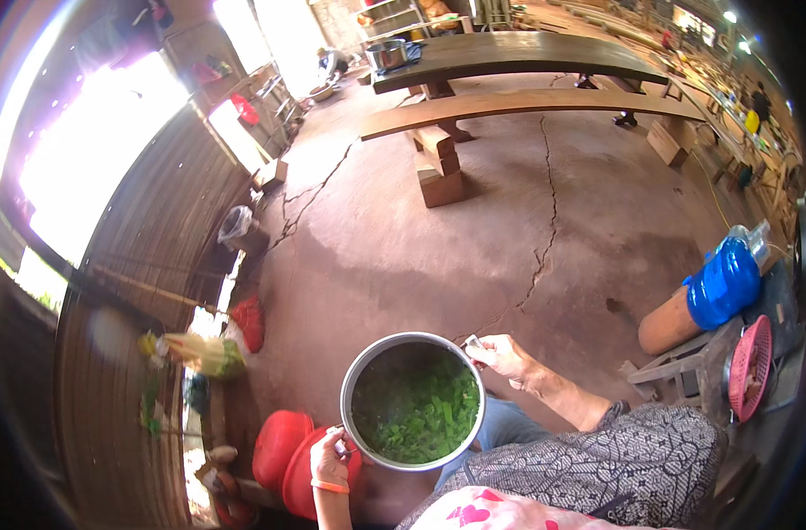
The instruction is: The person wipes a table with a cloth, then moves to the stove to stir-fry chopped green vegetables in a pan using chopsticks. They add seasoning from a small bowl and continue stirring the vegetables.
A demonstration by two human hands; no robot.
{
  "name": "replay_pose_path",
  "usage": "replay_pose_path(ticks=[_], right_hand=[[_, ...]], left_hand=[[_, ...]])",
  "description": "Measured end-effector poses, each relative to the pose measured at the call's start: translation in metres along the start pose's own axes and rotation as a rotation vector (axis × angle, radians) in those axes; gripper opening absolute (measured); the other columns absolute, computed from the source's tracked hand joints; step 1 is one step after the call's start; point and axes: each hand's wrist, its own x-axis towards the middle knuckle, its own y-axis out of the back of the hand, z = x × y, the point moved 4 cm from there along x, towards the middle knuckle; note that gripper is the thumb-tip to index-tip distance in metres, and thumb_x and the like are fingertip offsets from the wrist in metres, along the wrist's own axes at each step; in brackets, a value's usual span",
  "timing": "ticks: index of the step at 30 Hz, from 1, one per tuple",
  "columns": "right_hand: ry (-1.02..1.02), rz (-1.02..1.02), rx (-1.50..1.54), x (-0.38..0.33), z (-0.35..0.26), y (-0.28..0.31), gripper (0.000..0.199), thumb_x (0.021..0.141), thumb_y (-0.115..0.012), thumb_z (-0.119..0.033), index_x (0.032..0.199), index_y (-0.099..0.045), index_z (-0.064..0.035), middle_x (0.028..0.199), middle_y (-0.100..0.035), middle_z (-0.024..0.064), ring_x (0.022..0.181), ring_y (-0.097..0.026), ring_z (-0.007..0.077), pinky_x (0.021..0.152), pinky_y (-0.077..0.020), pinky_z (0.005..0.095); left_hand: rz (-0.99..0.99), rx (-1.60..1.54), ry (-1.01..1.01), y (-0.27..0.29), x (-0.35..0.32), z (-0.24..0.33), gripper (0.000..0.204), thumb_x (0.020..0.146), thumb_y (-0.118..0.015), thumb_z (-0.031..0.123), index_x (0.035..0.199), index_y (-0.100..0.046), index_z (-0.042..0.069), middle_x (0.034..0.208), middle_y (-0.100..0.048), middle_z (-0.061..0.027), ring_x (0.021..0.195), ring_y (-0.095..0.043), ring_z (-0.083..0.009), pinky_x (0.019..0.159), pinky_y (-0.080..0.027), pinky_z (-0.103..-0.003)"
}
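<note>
One round silver metal pot (pixel 346 402) of leafy greens (pixel 429 411), judged rigid, heavy and spillable, is held above the reddish floor (pixel 403 247) by fingers of left hand (pixel 327 459) and right hand (pixel 504 359) clamped on opposite handles (pixel 472 343), presumably the surest hold.

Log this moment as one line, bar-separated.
pot: leafy greens inside | left grip: on near-left handle | right grip: on far-right handle | near left grip: red containers

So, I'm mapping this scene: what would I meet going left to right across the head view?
Lined bin, left hand, metal pot of leafy greens, right hand, pink basket.
</note>
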Motion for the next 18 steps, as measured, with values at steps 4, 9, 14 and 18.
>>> replay_pose_path(ticks=[4, 9, 14, 18], right_hand=[[0.003, 0.079, 0.036, 0.115, -0.037, -0.005, 0.023, 0.091, -0.074, -0.026, 0.087, -0.072, -0.0036, 0.077, -0.064, 0.0001, 0.070, -0.053, 0.0073, 0.061, -0.0434, 0.0263], [0.091, -0.004, -0.128, 0.276, -0.096, -0.036, 0.032, 0.093, -0.070, -0.035, 0.083, -0.068, -0.0049, 0.075, -0.060, -0.0016, 0.074, -0.051, 0.0084, 0.063, -0.0420, 0.0320], [0.044, -0.101, -0.089, 0.434, -0.155, -0.073, 0.030, 0.092, -0.070, -0.032, 0.086, -0.069, -0.0028, 0.073, -0.059, -0.0004, 0.071, -0.051, 0.0096, 0.060, -0.0412, 0.0329], [0.008, -0.190, -0.092, 0.566, -0.198, -0.109, 0.035, 0.093, -0.070, -0.037, 0.090, -0.070, -0.0022, 0.079, -0.062, 0.0003, 0.077, -0.055, 0.0100, 0.069, -0.0455, 0.0312]], left_hand=[[-0.212, 0.064, 0.172, -0.032, 0.116, 0.061, 0.010, 0.087, -0.068, 0.016, 0.089, -0.066, 0.007, 0.075, -0.064, 0.0012, 0.062, -0.056, -0.0067, 0.049, -0.035, -0.022], [-0.103, 0.241, 0.139, -0.110, 0.266, 0.159, 0.011, 0.087, -0.067, 0.016, 0.091, -0.066, 0.006, 0.076, -0.065, 0.0011, 0.063, -0.057, -0.0066, 0.050, -0.035, -0.022], [-0.040, 0.355, 0.117, -0.184, 0.379, 0.266, 0.013, 0.088, -0.067, 0.017, 0.093, -0.067, 0.006, 0.078, -0.065, 0.0010, 0.064, -0.057, -0.0066, 0.052, -0.035, -0.022], [-0.045, 0.416, 0.096, -0.211, 0.479, 0.346, 0.014, 0.088, -0.067, 0.017, 0.095, -0.067, 0.005, 0.079, -0.065, 0.0009, 0.065, -0.057, -0.0065, 0.053, -0.036, -0.022]])
